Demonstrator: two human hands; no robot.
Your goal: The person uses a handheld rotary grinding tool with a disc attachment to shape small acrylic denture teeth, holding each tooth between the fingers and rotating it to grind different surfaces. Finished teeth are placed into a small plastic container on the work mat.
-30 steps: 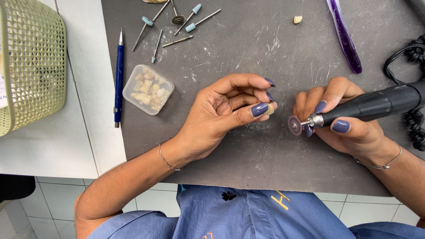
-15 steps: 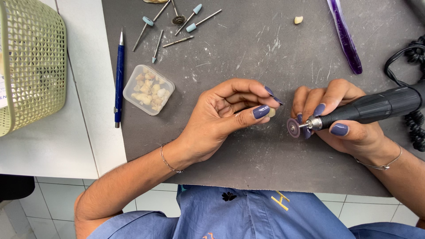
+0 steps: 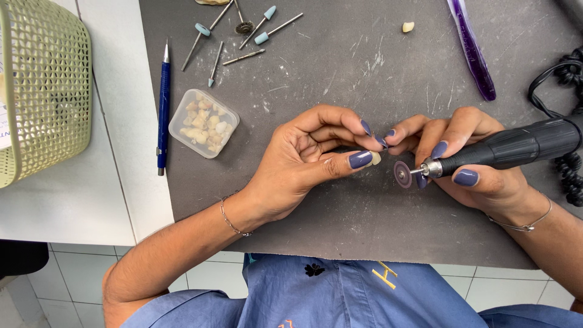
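My left hand (image 3: 310, 161) pinches a small cream tooth-shaped piece (image 3: 375, 158) between thumb and fingertips, just above the dark grey mat (image 3: 340, 73). My right hand (image 3: 467, 161) grips a black rotary handpiece (image 3: 516, 147) like a pen. Its small purple grinding disc (image 3: 402, 174) sits a short way right of the piece and slightly below it, not touching it. The fingertips of both hands nearly meet above the disc.
A clear box of small cream pieces (image 3: 203, 123) and a blue pen (image 3: 163, 106) lie to the left. Several burs (image 3: 243, 30) lie at the top, with a purple tool (image 3: 470, 51) and a loose cream piece (image 3: 408, 27). A green mesh basket (image 3: 42, 91) stands far left. Coiled black cable (image 3: 568, 121) runs at right.
Both hands have shifted slightly; the disc has drawn a little closer to the piece held in my left hand.
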